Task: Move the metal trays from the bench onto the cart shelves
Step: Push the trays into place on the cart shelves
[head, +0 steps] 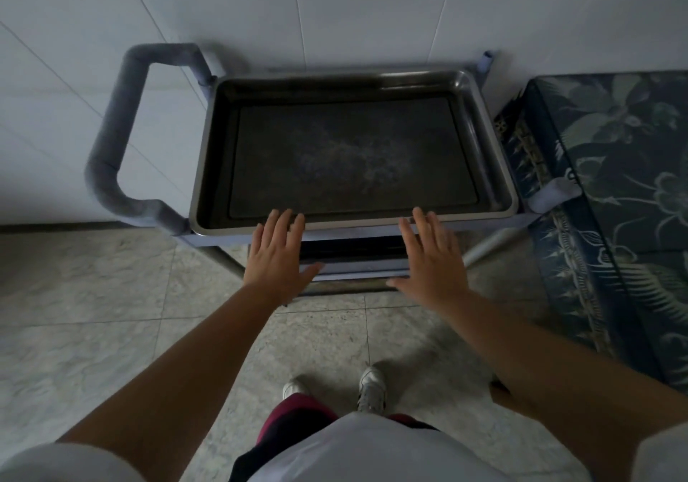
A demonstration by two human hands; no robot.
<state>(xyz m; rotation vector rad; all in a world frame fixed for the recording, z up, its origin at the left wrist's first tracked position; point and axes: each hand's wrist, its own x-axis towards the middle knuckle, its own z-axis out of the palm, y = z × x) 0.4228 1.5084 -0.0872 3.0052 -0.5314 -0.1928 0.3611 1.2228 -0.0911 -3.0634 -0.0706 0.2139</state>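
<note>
A large rectangular metal tray [208,169] lies on the top shelf of the cart [223,238], filling it almost edge to edge. My left hand [277,254] is spread flat, palm down, with its fingertips at the tray's near rim. My right hand [432,258] is spread the same way further right along that rim. Neither hand grips anything. Below my hands the edge of a lower cart shelf [357,267] shows; what lies on it is hidden.
The cart's padded grey handle [111,139] juts out on the left. A bench with a dark floral cover [614,191] stands close against the cart's right side. A white tiled wall is behind. Grey floor tiles and my shoes [370,388] lie below.
</note>
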